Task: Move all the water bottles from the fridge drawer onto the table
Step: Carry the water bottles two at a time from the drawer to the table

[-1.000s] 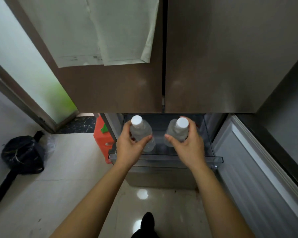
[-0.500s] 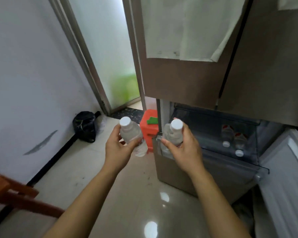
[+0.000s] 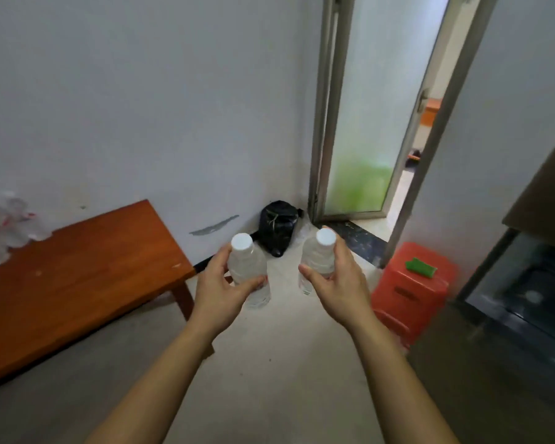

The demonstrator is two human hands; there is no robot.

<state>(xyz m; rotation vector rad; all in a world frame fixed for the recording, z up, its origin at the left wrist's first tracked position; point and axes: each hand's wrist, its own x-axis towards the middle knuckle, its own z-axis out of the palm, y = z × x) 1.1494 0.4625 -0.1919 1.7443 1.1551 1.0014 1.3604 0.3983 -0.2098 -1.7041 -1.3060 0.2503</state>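
Slippage looks the chief risk: the left hand (image 3: 220,290) grips the left water bottle (image 3: 247,270) and the right hand (image 3: 337,286) grips the right water bottle (image 3: 318,257), both upright above the floor, and swinging toward the wooden surface (image 3: 77,277) could knock one against its corner.

Crinkly white plastic (image 3: 4,225) is seen on the left end of the table (image 3: 77,283). A black bag (image 3: 277,227) and a red stool (image 3: 410,293) are set on the floor (image 3: 285,363).
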